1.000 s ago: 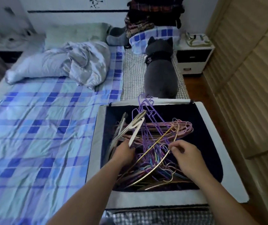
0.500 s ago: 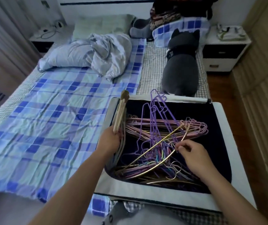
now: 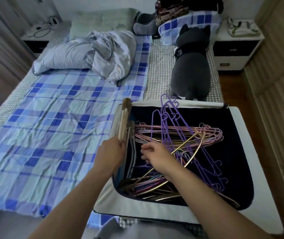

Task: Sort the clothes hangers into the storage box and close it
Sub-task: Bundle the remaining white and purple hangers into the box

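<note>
Storage box sits on a plaid-sheeted bed — wooden floor beside.

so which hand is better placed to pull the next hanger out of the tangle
Probably the right hand: it hovers over the tangled hangers inside the storage box, fingers loose and holding nothing. The left hand grips the wooden hanger bundle, upright against the box's left wall.
</note>
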The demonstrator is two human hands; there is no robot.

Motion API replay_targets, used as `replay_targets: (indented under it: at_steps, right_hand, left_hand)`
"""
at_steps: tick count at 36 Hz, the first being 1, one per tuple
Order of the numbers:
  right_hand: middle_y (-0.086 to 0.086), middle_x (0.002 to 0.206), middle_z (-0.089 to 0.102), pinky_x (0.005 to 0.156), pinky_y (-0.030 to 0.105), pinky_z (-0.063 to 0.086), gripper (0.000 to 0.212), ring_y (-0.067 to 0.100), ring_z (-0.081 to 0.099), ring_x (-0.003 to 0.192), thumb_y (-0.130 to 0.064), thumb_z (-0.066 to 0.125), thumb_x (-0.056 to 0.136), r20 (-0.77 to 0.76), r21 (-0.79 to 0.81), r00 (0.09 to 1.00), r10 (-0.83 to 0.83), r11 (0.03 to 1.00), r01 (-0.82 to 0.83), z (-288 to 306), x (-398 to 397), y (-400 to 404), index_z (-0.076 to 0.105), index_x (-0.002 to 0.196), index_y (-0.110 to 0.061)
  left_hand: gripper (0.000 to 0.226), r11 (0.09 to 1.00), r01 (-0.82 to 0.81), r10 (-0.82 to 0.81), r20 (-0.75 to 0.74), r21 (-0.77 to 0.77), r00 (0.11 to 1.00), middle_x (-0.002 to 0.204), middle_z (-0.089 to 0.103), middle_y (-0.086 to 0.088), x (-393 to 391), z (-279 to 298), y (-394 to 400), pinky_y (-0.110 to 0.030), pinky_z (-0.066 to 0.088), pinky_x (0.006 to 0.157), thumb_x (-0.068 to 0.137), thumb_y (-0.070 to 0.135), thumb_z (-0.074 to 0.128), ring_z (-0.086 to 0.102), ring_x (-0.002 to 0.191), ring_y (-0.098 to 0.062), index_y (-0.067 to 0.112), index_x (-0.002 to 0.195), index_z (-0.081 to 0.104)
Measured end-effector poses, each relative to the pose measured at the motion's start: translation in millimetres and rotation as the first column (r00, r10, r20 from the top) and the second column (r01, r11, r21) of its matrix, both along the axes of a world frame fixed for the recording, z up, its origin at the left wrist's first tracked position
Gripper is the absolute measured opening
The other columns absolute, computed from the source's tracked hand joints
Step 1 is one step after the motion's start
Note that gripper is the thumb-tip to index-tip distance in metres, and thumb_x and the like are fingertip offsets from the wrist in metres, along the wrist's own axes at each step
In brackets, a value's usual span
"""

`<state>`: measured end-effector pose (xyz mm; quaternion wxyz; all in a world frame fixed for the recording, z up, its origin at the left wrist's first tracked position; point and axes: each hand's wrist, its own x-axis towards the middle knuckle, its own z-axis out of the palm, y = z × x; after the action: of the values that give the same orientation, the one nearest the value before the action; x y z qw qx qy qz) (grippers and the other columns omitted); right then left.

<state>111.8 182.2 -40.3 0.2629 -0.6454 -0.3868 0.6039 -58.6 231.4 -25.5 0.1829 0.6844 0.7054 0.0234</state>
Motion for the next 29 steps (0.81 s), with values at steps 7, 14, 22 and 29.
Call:
replay_targets:
  at_steps: [7,14,22,29]
  right_hand:
    - [-0.004,0.112,0.066,0.098,0.035,0.053,0.027,0.013,0.066,0.104,-0.017,0.056,0.099,-0.059,0.033,0.996,-0.069,0.997,0.071,2.1,7.4,-3.4,0.057,0.125,-0.021]
    - [0.002,0.11,0.069,0.09,0.037,0.059,0.015,0.018,0.07,0.098,-0.018,0.056,0.1,-0.046,-0.003,0.963,-0.266,0.964,0.267,0.6,55.8,-24.3,0.062,0.113,-0.023]
    - [0.009,0.103,0.073,0.09,0.04,0.059,0.012,0.023,0.071,0.096,-0.012,0.058,0.098,-0.031,-0.02,0.944,-0.327,0.945,0.327,3.0,78.4,-49.5,0.067,0.105,-0.017]
    - [0.009,0.103,0.073,0.088,0.041,0.058,0.016,0.025,0.071,0.095,-0.017,0.057,0.098,0.002,-0.019,0.992,-0.127,0.992,0.127,10.2,59.3,-34.0,0.068,0.109,-0.017]
  left_hand:
    - [0.029,0.942,0.129,-0.192,0.183,0.309,0.964,0.068,0.053,0.005,37.1,13.6,-7.5,-0.039,0.042,0.058,0.105,0.037,0.032,0.055,0.062,-0.027,0.017,0.103,0.053]
    - [0.021,0.956,-0.014,0.266,0.844,-0.293,0.465,0.06,0.051,-0.015,63.6,53.9,39.3,-0.036,0.051,0.046,0.104,0.016,0.046,0.054,0.044,-0.027,0.003,0.088,0.052]
    - [0.027,0.853,-0.094,0.506,0.768,-0.514,0.392,0.055,0.031,0.001,32.4,48.2,89.1,-0.019,0.024,0.038,0.103,0.011,0.041,0.023,0.039,-0.011,0.016,0.076,0.045]
    - [0.023,0.886,-0.019,0.456,0.863,-0.464,0.216,0.058,0.03,0.004,23.1,89.7,74.1,-0.02,0.022,0.037,0.107,0.025,0.046,0.02,0.043,-0.008,0.017,0.085,0.046]
